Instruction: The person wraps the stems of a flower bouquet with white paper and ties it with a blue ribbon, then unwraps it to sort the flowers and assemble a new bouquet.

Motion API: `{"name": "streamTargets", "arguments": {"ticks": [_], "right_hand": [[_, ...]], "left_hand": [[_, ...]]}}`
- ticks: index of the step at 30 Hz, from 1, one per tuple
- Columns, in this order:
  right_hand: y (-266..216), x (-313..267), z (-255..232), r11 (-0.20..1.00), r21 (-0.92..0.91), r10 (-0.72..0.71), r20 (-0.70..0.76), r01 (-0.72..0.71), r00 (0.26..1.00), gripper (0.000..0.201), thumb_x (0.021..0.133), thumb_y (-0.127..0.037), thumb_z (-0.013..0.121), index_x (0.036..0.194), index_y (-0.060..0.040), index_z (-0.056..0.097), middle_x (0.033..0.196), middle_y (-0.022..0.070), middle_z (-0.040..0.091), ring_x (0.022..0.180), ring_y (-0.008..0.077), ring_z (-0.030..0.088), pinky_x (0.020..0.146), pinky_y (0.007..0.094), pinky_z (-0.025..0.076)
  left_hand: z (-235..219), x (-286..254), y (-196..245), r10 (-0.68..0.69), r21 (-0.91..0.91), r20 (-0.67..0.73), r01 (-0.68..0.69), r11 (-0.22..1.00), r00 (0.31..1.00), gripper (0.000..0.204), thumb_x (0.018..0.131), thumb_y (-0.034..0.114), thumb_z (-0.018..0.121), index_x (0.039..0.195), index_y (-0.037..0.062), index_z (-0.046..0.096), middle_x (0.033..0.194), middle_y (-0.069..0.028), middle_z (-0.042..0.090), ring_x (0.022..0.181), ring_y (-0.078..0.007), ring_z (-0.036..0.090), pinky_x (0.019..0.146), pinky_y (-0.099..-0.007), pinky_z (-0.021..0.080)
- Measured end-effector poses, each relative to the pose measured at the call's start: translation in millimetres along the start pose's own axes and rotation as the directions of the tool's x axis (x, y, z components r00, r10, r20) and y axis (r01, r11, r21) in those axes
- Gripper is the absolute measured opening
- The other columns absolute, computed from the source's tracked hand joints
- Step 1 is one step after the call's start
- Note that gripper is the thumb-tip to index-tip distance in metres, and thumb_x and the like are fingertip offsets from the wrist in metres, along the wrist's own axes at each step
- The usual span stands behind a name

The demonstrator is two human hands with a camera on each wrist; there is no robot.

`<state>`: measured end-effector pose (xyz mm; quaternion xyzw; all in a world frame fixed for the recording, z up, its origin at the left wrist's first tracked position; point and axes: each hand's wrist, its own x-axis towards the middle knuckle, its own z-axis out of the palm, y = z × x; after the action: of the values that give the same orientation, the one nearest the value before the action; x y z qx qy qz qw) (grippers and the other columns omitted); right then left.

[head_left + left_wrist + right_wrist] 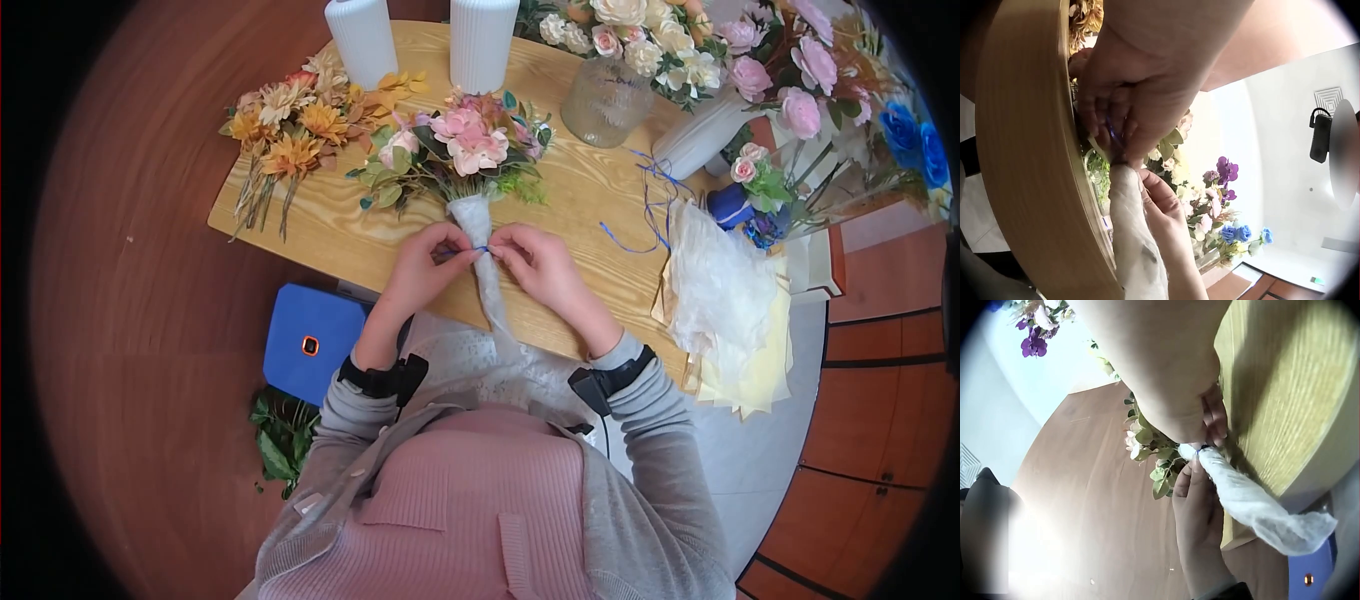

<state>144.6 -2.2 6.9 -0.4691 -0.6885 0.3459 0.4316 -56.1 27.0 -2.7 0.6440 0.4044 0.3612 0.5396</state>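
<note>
A bouquet of pink artificial flowers [470,140] lies on the wooden table, its blooms pointing away from the body. White tissue wrap [488,285] covers its stems and tapers to a twisted tail over the near table edge. A thin blue ribbon [482,249] circles the wrap just below the flowers. From the left side, my left hand [425,268] pinches the ribbon between thumb and fingers; the blue strand [1114,132] shows in the left wrist view. My right hand [545,268] pinches it from the other side, its fingertips close against the wrap [1235,487].
Orange flowers [290,125] lie at the left, near two white vases [365,45]. A glass vase [605,105] of cream roses stands at the back right. Loose blue ribbon [650,205], a blue spool [729,205] and white tissue sheets [720,290] lie right. A blue box [310,345] is below left.
</note>
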Motion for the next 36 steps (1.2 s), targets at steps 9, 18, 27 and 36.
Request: {"name": "streamTargets", "arguments": {"ticks": [9, 18, 27, 36], "right_hand": [[0.9, -3.7, -4.7, 0.998, -0.047, 0.054, 0.090, -0.050, 0.994, 0.010, 0.081, -0.006, 0.062, 0.090, -0.0015, 0.060, 0.073, 0.0114, 0.060, 0.065, 0.0215, 0.061, 0.060, 0.0310, 0.048], [-15.1, 7.7, 6.1, 0.992, -0.052, -0.113, 0.097, 0.119, 0.989, 0.017, 0.078, -0.007, 0.068, 0.093, -0.0024, 0.061, 0.078, 0.0097, 0.059, 0.068, 0.0188, 0.060, 0.060, 0.0294, 0.047], [-5.8, 12.5, 12.1, 0.988, 0.022, -0.155, 0.219, 0.154, 0.963, 0.014, 0.078, -0.003, 0.067, 0.089, -0.0015, 0.060, 0.077, 0.0060, 0.055, 0.066, 0.0145, 0.055, 0.059, 0.0263, 0.045], [1.5, 14.0, 22.9, 0.997, 0.074, 0.007, 0.109, -0.015, 0.994, 0.012, 0.083, -0.008, 0.067, 0.089, -0.0007, 0.060, 0.076, 0.0033, 0.058, 0.061, 0.0087, 0.051, 0.055, 0.0235, 0.042]], "left_hand": [[-13.0, -9.0, 15.0, 0.167, 0.608, -0.171, -0.029, 0.793, 0.971, 0.020, 0.072, 0.003, 0.066, 0.090, 0.0007, 0.058, 0.084, -0.0096, 0.057, 0.080, -0.0219, 0.058, 0.073, -0.0302, 0.047], [-14.5, -6.4, 17.5, 0.373, 0.599, -0.123, -0.231, 0.767, 0.919, 0.026, 0.071, 0.004, 0.067, 0.096, 0.0028, 0.058, 0.091, -0.0137, 0.059, 0.088, -0.0306, 0.059, 0.076, -0.0362, 0.047], [-12.7, 5.7, -32.8, 0.136, 0.054, -0.435, -0.125, 0.991, 0.890, 0.029, 0.083, -0.003, 0.051, 0.112, -0.0004, 0.049, 0.099, -0.0101, 0.060, 0.091, -0.0188, 0.060, 0.083, -0.0298, 0.046], [-11.0, 0.4, -8.6, 0.201, 0.240, -0.395, -0.111, 0.965, 0.896, 0.020, 0.090, 0.018, 0.056, 0.092, -0.0014, 0.060, 0.091, -0.0120, 0.061, 0.079, -0.0222, 0.060, 0.073, -0.0290, 0.047]]}}
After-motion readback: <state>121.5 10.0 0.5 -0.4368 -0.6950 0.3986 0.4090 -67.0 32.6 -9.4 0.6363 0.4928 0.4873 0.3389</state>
